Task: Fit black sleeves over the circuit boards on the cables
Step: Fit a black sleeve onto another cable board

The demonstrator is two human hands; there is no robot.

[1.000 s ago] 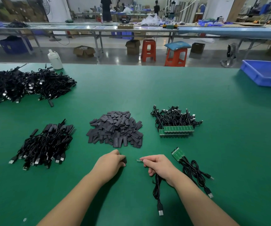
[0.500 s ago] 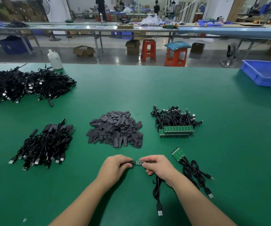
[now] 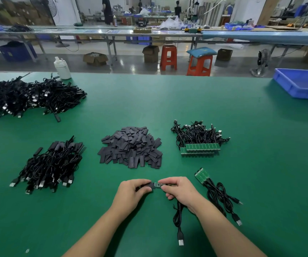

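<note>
Head view, progress: the task is sitting partway through, by my judgement.
Finished stock: a heap of sleeved cables [image 3: 51, 164] is lying at the left of the green table [image 3: 242, 127], and a larger cable pile [image 3: 28, 97] is lying beyond it; whether that far pile is sleeved, I cannot tell.
Remaining stock: a bundle of unsleeved cables [image 3: 198, 139] with a row of bare green boards is waiting at the right, and a smaller fan of bare-board cables [image 3: 216, 190] is lying just beside the right wrist.
Sleeve supply: the loose pile of black sleeves [image 3: 131, 147] is sitting between the two stocks, well stocked.
Left hand [image 3: 132, 191]: it is pinching one black sleeve [image 3: 150, 186] with curled fingers and thumb, the sleeve's mouth facing right.
Right hand [image 3: 181, 190]: it is pinching the cable end of the circuit board [image 3: 158, 184], fingers curled; the cable [image 3: 178, 219] is hanging below the palm toward the near edge.
Board against fingers: the board is spanning the gap between the two hands, its left tip touching or just entering the sleeve; most of the green face is showing bare.
Step in hand: the sleeve is starting onto this board, apparently; full coverage is not yet done.
</note>
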